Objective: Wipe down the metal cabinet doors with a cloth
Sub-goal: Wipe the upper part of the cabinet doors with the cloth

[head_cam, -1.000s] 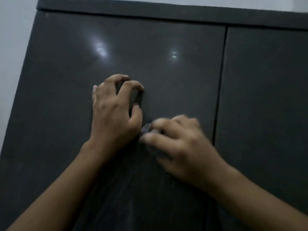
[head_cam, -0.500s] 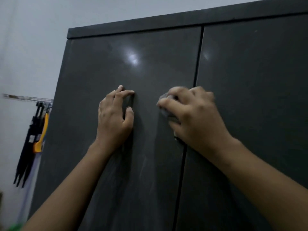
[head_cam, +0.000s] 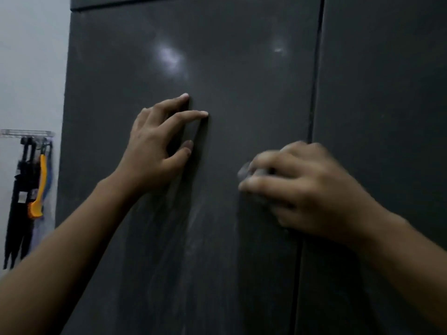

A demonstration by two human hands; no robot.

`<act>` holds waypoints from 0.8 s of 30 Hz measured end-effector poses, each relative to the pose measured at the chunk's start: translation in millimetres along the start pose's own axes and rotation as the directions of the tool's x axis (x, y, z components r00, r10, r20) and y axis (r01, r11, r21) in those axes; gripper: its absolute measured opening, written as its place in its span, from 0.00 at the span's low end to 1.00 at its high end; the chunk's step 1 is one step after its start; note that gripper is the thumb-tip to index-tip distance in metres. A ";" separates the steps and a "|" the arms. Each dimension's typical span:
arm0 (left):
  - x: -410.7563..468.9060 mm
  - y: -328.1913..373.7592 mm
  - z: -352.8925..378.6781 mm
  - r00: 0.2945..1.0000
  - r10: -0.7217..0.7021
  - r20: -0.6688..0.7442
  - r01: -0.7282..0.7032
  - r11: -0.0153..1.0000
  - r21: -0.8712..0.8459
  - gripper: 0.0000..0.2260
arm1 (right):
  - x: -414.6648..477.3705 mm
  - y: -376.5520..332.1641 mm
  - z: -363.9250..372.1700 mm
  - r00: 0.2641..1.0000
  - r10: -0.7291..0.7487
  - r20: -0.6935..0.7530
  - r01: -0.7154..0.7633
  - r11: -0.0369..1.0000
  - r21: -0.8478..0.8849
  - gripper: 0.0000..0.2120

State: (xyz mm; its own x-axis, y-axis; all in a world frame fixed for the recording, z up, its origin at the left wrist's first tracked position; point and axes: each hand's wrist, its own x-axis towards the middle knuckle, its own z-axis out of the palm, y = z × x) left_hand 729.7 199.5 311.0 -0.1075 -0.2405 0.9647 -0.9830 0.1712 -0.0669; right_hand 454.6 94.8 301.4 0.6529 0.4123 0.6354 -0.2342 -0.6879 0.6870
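The right hand [head_cam: 302, 189] is gripping a small pale grey crumpled cloth [head_cam: 244, 170], its fingers [head_cam: 261, 187] curling round the wad and pressing it against the dark grey glossy metal left cabinet door [head_cam: 242, 81], near the vertical seam [head_cam: 314, 93] dividing it from the matching right cabinet door [head_cam: 387, 93]; the hand is blurring, so a wiping stroke appears to be under way. The left hand [head_cam: 154, 151] is resting on the same door, apart from the cloth, its fingers [head_cam: 193, 114] lying spread and fairly straight, holding nothing, seemingly bracing the panel. Pale dusty streaks [head_cam: 193, 226] are showing lower down between the arms; judging by those, the wiping is only partly done; the next move is probably calling for firm, even pressure down through the streaks, then a shift across the seam.
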 end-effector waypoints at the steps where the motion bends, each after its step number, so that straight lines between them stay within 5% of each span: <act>1: 0.2 -4.1 -1.3 0.999 0.029 0.022 -0.030 0.999 0.015 0.24 | -0.9 2.0 -1.9 0.987 0.128 -0.098 -0.131 0.991 -0.033 0.11; 5: -5.1 -16.2 0.5 0.993 0.064 0.099 -0.067 0.997 0.023 0.26 | -18.8 -27.2 11.4 0.919 0.355 -0.171 -0.380 0.913 -0.147 0.14; 15: -20.6 -8.4 10.6 0.994 0.038 0.102 -0.036 0.999 -0.023 0.30 | -55.3 -106.2 41.8 0.959 0.282 -0.022 -0.283 0.955 -0.088 0.06; 19: -19.5 -3.2 11.0 0.996 0.003 0.085 0.000 0.999 -0.033 0.30 | -20.8 -78.6 27.0 0.873 0.442 -0.208 -0.467 0.880 -0.087 0.13; 21: -19.1 -3.8 10.0 0.997 -0.001 0.083 0.003 1.000 -0.026 0.29 | -4.5 -72.0 30.4 0.843 0.504 -0.188 -0.528 0.841 -0.114 0.18; 24: -19.1 -9.8 7.7 0.996 0.023 0.086 -0.021 1.000 -0.022 0.28 | 2.3 -88.2 49.2 0.904 0.421 -0.073 -0.428 0.891 -0.155 0.17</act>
State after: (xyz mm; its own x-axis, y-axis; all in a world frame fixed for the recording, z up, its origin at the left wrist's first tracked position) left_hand 740.3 195.0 291.3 -0.1425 -0.3178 0.9374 -0.9769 0.1974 -0.0816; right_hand 512.2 127.0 225.0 0.4390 0.1263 0.8896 -0.5994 -0.6964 0.3947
